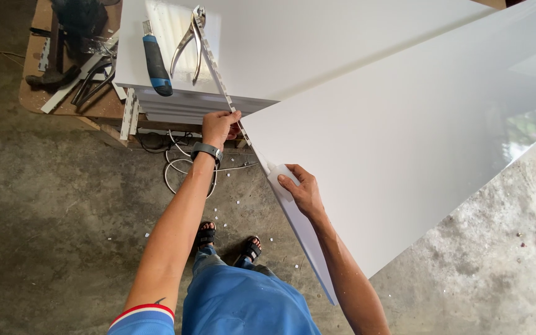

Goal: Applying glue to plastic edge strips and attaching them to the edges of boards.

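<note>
A large glossy white panel [417, 124] slants across the right of the head view, resting on a stack of white panels [317, 43]. My left hand [218, 127], with a dark wrist band, pinches a thin perforated white strip [215, 65] at the panel's corner. The strip runs up over the stack. My right hand [302, 189] presses a small white block [278, 175] against the panel's near edge. My feet in sandals stand on the concrete floor below.
A blue-handled utility knife [156, 59] and metal pliers [188, 40] lie on the stack. A cluttered brown board [51, 93] with tools and strip offcuts sits at upper left. Cables [178, 164] coil on the concrete floor [63, 205], with small white scraps scattered.
</note>
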